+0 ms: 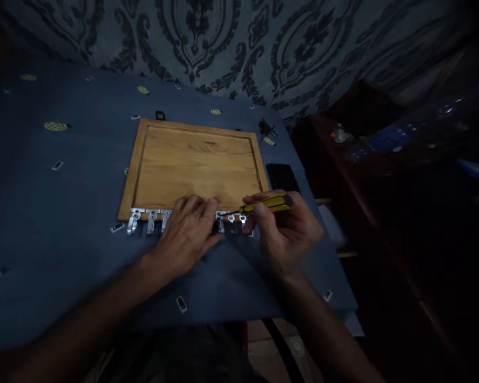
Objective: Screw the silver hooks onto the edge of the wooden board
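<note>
A wooden board (191, 165) with a raised rim lies on a blue cloth-covered table (64, 213). A metal rail of several hooks (147, 217) runs along the board's near edge. My left hand (187, 231) lies flat on the middle of the rail, fingers stretched onto the board. My right hand (287, 229) is closed round a yellow-handled screwdriver (269, 202), whose tip points left at the rail near its right end.
A black phone (282, 177) lies just right of the board. A small dark object (266, 127) sits near the board's far right corner. A dark wooden shelf with bottles (383, 143) stands to the right. Patterned wallpaper is behind.
</note>
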`<state>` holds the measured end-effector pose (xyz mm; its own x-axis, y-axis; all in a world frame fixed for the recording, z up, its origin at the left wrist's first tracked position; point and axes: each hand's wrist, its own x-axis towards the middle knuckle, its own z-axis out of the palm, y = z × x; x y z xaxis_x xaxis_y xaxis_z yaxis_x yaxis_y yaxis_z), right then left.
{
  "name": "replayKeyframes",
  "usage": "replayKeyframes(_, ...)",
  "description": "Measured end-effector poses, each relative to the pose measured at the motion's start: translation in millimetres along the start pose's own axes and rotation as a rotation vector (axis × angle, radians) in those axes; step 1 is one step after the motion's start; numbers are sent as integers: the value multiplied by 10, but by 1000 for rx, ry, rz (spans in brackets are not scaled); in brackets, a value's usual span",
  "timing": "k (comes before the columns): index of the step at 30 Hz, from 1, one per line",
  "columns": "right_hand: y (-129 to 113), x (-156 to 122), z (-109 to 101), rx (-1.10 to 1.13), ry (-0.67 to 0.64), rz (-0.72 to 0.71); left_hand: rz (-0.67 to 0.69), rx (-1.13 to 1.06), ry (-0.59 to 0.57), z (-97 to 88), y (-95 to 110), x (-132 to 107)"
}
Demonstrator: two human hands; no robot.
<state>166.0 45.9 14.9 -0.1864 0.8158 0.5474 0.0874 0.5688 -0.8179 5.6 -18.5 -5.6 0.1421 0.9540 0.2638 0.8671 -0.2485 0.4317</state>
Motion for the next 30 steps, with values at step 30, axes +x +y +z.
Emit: replayKeyframes(30,-31,16,160,70,-77,82,-25,61,-39,-154,-101,-60)
